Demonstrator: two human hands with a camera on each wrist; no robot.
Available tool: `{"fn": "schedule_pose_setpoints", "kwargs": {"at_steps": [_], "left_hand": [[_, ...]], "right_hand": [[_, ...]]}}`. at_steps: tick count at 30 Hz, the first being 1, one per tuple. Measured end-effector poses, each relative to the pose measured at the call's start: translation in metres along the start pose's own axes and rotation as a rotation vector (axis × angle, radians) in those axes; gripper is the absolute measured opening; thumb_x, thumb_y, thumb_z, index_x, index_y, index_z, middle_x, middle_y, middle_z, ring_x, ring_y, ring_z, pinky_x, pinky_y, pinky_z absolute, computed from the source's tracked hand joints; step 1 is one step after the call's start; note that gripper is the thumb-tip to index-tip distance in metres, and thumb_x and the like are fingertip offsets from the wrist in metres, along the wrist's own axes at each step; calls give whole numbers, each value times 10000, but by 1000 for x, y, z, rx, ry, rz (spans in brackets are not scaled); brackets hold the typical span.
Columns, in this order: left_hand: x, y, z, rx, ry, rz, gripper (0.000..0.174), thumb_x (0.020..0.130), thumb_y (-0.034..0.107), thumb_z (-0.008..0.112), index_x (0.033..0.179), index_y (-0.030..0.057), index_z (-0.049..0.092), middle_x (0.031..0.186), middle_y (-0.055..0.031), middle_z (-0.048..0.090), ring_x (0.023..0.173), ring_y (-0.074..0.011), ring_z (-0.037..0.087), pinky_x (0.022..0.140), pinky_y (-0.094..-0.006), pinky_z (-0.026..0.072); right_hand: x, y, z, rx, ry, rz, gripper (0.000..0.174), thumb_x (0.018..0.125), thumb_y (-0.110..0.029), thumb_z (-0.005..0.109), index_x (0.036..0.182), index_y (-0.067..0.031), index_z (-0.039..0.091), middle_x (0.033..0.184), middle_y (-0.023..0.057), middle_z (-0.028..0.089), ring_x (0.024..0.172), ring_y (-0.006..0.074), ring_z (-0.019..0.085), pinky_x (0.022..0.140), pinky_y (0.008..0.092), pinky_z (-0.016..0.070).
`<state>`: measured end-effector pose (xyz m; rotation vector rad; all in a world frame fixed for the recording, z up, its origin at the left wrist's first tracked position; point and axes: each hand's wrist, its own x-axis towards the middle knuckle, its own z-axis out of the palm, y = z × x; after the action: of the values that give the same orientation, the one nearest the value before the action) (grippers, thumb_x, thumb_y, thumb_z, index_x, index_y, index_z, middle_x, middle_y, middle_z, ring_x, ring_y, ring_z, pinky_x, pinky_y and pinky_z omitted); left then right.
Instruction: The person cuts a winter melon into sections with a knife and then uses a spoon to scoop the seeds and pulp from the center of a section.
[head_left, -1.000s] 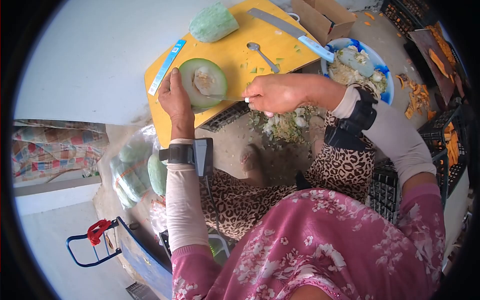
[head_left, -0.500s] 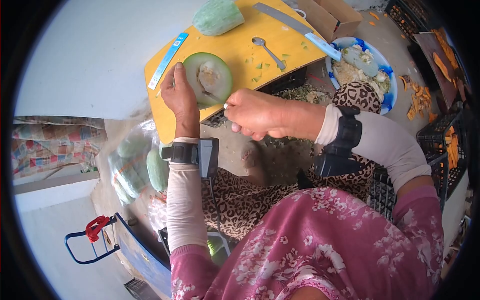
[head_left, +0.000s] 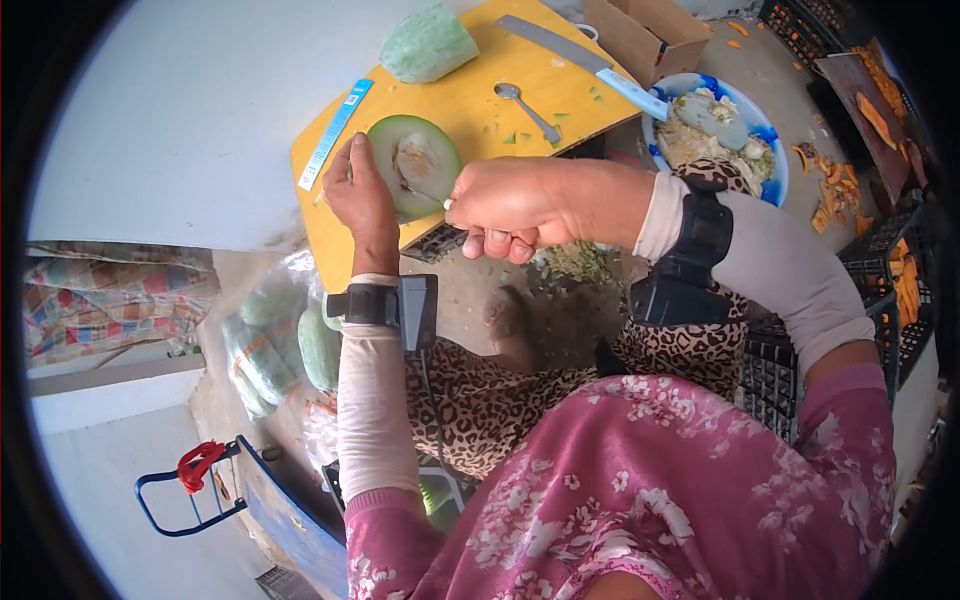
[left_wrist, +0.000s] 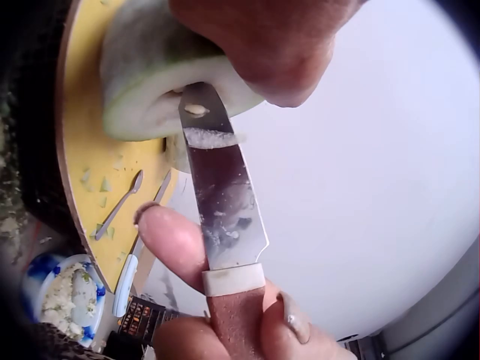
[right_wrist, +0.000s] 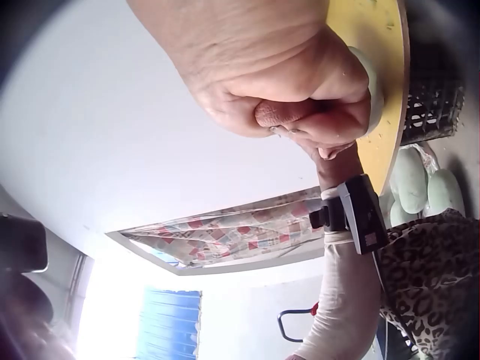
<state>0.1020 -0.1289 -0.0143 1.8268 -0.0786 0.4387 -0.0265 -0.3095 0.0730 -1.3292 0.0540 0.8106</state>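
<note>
A cut winter melon (head_left: 431, 150), pale flesh and seedy hollow facing the person, lies on its side on the yellow tabletop (head_left: 470, 100). Along its left side, my left hand (head_left: 365, 203) holds it steady, fingers bent against the rind. My right hand (head_left: 512, 205) grips a small knife (left_wrist: 225, 187) by its brown handle with a white collar. In the left wrist view the blade reaches into the hollow, with a seed and a strip of pale pulp on it. My curled fingers (right_wrist: 315, 127) hide the knife in the right wrist view.
Another piece of winter melon (head_left: 428, 45), a spoon (head_left: 525, 110), a large knife (head_left: 580, 62) and a blue-white packet (head_left: 335, 135) lie on the table. A basin (head_left: 775, 150) of scraps stands right. Bagged melons (head_left: 262, 350) sit on the floor, left.
My right hand has moved left toward the melon and turned over, bringing the knife closer along the hollow's edge. My left hand stays at the melon's side.
</note>
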Motion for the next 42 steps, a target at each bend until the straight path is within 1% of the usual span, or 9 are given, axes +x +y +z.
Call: {"fn": "schedule_pose_setpoints", "kwargs": {"at_steps": [4, 7, 10, 13, 16, 27, 33, 37, 42], "left_hand": [[8, -14, 3, 94, 44, 10, 451, 874, 416, 600, 1063, 18, 694, 1092, -194, 597, 988, -319, 591, 877, -428, 451], [4, -14, 4, 176, 70, -5, 452, 864, 461, 593, 1074, 76, 704, 1101, -172, 600, 1016, -336, 580, 890, -474, 433], [-2, 2, 4, 332, 72, -56, 458, 863, 491, 575, 1090, 115, 704, 1107, -155, 602, 1052, -336, 567, 892, -507, 420], [-7, 14, 10, 418, 83, -54, 480, 859, 514, 562, 1102, 125, 702, 1121, -156, 599, 1072, -336, 560, 898, -525, 408], [-5, 12, 9, 394, 70, -38, 467, 853, 515, 563, 1102, 146, 705, 1139, -155, 594, 1085, -337, 557, 911, -531, 398], [10, 5, 5, 230, 27, -106, 466, 844, 474, 581, 1110, 111, 699, 1048, -133, 669, 993, -300, 619, 936, -493, 402], [10, 6, 7, 223, 68, -90, 461, 850, 459, 578, 1102, 92, 700, 1013, -124, 695, 952, -277, 638, 941, -450, 410], [11, 9, 2, 116, 29, -127, 451, 875, 404, 582, 1097, 26, 687, 958, -133, 700, 869, -228, 643, 863, -388, 463], [11, 9, 1, -32, -5, -95, 439, 897, 339, 589, 1076, -54, 668, 899, -151, 695, 796, -188, 632, 756, -322, 501]], "right_hand": [[6, -9, 7, 68, -8, 40, 122, 849, -42, 414, 937, 34, 451, 749, 99, 487, 600, 156, 461, 453, 254, 337], [23, 0, 6, 297, -77, -80, 114, 847, -28, 403, 936, 31, 443, 766, 118, 496, 638, 175, 488, 463, 261, 351], [31, -15, 15, 421, 60, 36, 115, 847, -14, 408, 948, 30, 439, 792, 131, 511, 638, 187, 498, 471, 250, 355], [50, -4, 2, 768, 11, 60, 106, 854, -6, 419, 958, 14, 424, 841, 144, 528, 593, 153, 475, 465, 240, 347], [51, 16, 1, 817, -21, 7, 63, 876, -17, 474, 905, -7, 418, 781, 61, 491, 478, 43, 395, 407, 222, 302], [34, 38, -36, 550, 84, -102, 67, 892, -52, 521, 891, -61, 455, 771, 36, 506, 479, 27, 384, 382, 205, 278], [26, 31, -41, 298, 56, -56, 166, 911, -115, 555, 1042, -21, 515, 766, 28, 528, 474, 21, 367, 378, 201, 275], [-4, 22, -30, -30, 85, -100, 225, 935, -177, 528, 1066, 6, 522, 756, 32, 533, 468, 37, 361, 381, 211, 283], [-8, 21, -30, -86, 43, -120, 221, 951, -209, 471, 992, 4, 513, 762, 42, 533, 467, 52, 353, 392, 224, 292]]}}
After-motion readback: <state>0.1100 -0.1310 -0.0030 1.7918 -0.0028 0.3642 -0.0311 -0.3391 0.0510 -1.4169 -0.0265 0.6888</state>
